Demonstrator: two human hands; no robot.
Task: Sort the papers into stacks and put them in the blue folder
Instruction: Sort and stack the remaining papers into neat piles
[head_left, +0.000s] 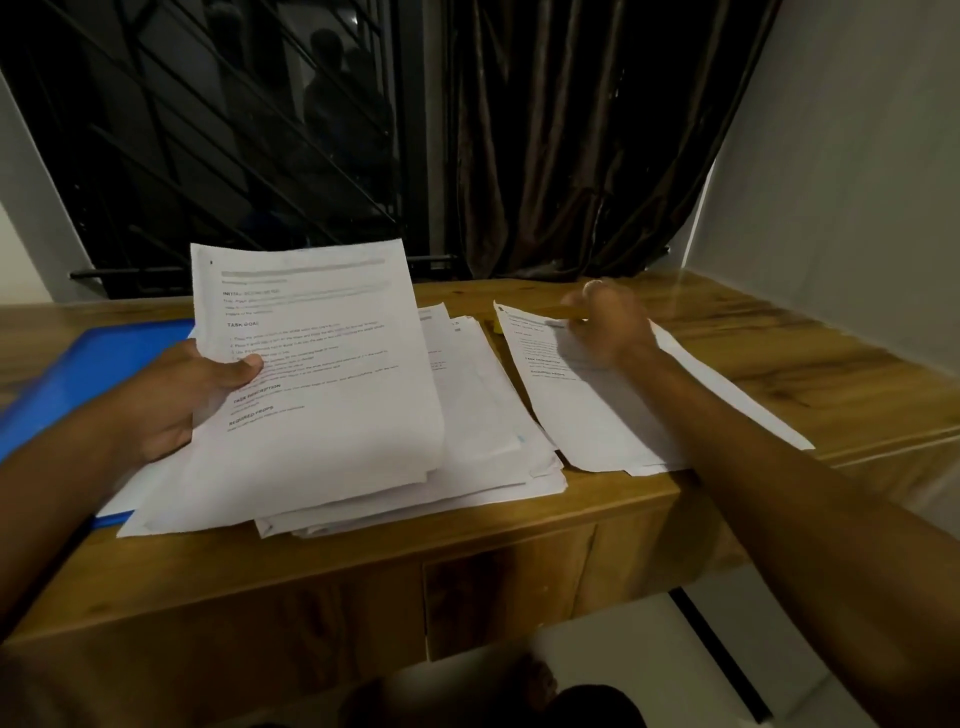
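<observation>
Left hand (192, 395) grips a sheaf of printed sheets (322, 374), thumb across the face and fingers beneath. The sheaf is tilted up, judged so that its heading can be read for sorting. Beneath and just inside that hand lies the unsorted pile (493, 415). The blue folder (104, 364) lies flat outside the wrist, partly under the pile. Right hand (608, 327) is extended over a smaller stack (597, 415) on the table (779, 364), fingers loosely curled. Blur prevents telling whether it pinches the top sheet.

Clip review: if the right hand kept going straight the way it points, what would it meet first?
Probably the yellow object at the top corner of the right-hand sheet, then the middle pile. The right hand is blurred, so depth is uncertain.
</observation>
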